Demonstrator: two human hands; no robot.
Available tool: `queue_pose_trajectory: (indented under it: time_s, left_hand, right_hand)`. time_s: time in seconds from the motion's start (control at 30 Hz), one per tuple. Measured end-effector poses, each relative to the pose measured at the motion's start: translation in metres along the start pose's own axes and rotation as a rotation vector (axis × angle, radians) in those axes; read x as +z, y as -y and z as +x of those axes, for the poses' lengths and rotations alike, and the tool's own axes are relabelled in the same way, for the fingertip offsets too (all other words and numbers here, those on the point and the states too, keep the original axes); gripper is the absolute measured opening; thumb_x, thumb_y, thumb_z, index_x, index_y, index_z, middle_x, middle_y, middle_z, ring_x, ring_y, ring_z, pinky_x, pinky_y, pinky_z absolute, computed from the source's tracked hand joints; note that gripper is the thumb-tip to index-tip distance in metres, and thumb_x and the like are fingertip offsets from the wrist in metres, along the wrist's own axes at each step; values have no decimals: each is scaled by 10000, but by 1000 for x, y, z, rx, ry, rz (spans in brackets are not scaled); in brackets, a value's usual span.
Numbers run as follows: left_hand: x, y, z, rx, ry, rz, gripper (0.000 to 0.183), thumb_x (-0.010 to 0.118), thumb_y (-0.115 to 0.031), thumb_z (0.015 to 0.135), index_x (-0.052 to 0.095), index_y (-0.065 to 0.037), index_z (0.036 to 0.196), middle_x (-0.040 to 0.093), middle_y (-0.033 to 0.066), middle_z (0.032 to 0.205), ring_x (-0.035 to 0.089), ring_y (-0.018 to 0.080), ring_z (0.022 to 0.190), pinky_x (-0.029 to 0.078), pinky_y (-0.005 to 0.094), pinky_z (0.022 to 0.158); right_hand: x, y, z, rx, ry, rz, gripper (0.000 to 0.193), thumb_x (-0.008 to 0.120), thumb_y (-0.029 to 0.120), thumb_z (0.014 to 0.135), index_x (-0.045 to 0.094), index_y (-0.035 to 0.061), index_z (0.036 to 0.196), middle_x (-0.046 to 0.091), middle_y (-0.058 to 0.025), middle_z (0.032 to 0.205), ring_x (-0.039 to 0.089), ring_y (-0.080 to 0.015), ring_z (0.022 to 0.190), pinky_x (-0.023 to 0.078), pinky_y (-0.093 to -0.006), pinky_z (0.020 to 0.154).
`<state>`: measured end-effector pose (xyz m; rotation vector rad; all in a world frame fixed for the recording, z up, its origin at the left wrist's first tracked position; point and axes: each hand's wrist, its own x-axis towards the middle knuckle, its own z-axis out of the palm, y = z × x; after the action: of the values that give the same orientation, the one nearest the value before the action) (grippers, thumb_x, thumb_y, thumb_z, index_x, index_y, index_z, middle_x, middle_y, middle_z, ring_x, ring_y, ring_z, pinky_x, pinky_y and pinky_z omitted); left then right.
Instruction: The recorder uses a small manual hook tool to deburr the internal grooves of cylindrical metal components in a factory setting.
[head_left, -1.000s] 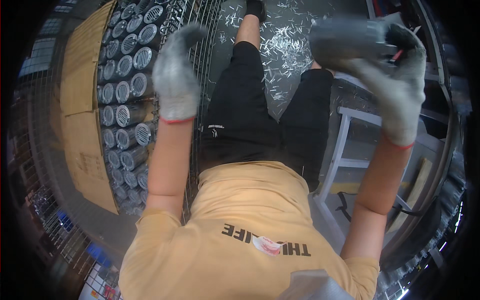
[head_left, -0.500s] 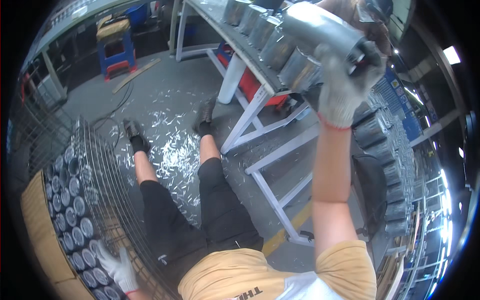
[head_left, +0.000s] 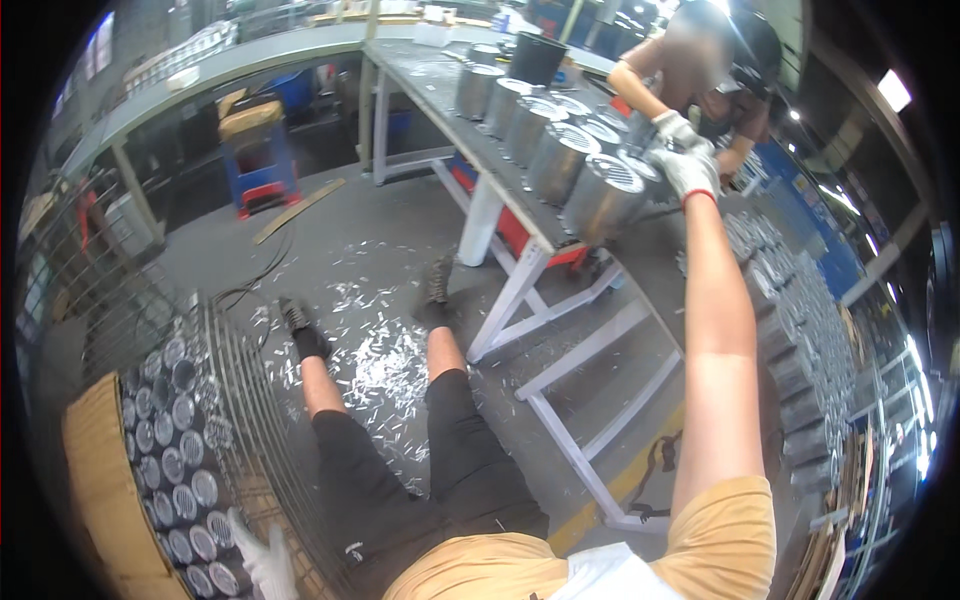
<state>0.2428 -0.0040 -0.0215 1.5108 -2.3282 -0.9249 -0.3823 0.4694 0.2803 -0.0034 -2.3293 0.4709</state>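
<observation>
My right hand (head_left: 692,168), in a white glove with a red cuff, reaches out over the far right of the workbench. Its fingers overlap the gloved hand (head_left: 675,130) of another person, and I cannot make out whether they grip anything. Just left of it stand metal cylinders with slotted tops, the nearest cylinder (head_left: 605,200) at the bench corner. Low on the left, my gloved left hand (head_left: 266,566) is open, fingers extended, beside a wire cage (head_left: 255,400). Several cylinders (head_left: 184,500) with slotted ends lie packed in that cage, next to its fingertips.
Across the bench (head_left: 425,75) a person (head_left: 740,70) leans in. A black cylinder (head_left: 537,58) stands among the metal ones. Metal scraps (head_left: 385,365) litter the floor around my feet. A blue and red stool (head_left: 258,160) stands far left; stacked cylinders (head_left: 790,330) line the right.
The large metal cylinder that my right hand held raised is no longer seen aloft; that hand now reaches farther, toward the other person's hand. My left hand stays by the cage.
</observation>
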Motion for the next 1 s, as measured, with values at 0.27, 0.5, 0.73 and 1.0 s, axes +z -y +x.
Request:
queue_pose_trajectory:
  time_s: [0.27, 0.5, 0.73, 1.0]
  left_hand:
    - [-29, 98, 14, 161, -79, -92, 505, 640, -175, 977, 506, 3, 1430, 576, 196, 1384, 550, 328, 1294, 420, 408, 1120]
    - [-68, 349, -25, -121, -118, 834, 658, 589, -301, 969, 406, -30, 1541, 386, 265, 1582, 371, 405, 1469, 344, 483, 1195]
    - [-52, 181, -15, -146, -34, 477, 944, 643, -690, 830, 483, -22, 1477, 541, 267, 1457, 546, 425, 1314, 454, 486, 1084]
    - [-58, 191, -92, -442, 29, 531, 1066, 699, -681, 785, 233, -178, 1602, 178, 349, 1623, 171, 560, 1494, 179, 653, 1198]
  right_hand:
    - [2, -36, 21, -5, 183, -7, 643, 795, 576, 766, 719, 65, 1147, 745, -107, 1067, 709, -250, 955, 540, -396, 815]
    - [4, 103, -50, -347, -342, -465, 761, 682, 525, 848, 457, 163, 1479, 741, -130, 1068, 704, -321, 1078, 550, -440, 872]
    - [-6, 138, -251, -530, 433, 768, 410, 552, 50, 1008, 546, -93, 1393, 596, -223, 1411, 607, -286, 1267, 475, -385, 1074]
    - [50, 151, -471, -475, 1049, 987, 496, 638, -15, 956, 474, -2, 1423, 561, -142, 1425, 570, -225, 1260, 442, -345, 1088]
